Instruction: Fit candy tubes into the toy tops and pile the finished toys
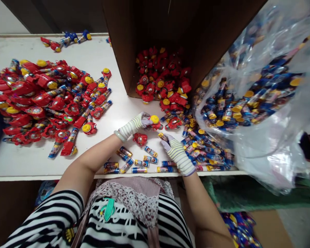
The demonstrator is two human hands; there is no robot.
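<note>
My left hand (144, 120), in a striped glove, is closed on a red toy with a round yellow cap (154, 119), just above the white table. In my right hand (170, 144), gloved the same way, is a small tube with a yellow end (162, 137), pinched at the fingertips. Between and below my hands lie another red toy (140, 138) and several loose tubes with blue and yellow labels (150, 159). One more red toy (173, 123) rests beyond my right hand, beside a heap of tubes (201, 151).
A large pile of red toys with tubes attached (41, 100) covers the table's left. Ahead, a cardboard box (120, 51) lies open with red toys (162, 75) inside. To the right, a clear plastic bag (268, 137) spills tubes. The table's front edge (77, 178) runs before me.
</note>
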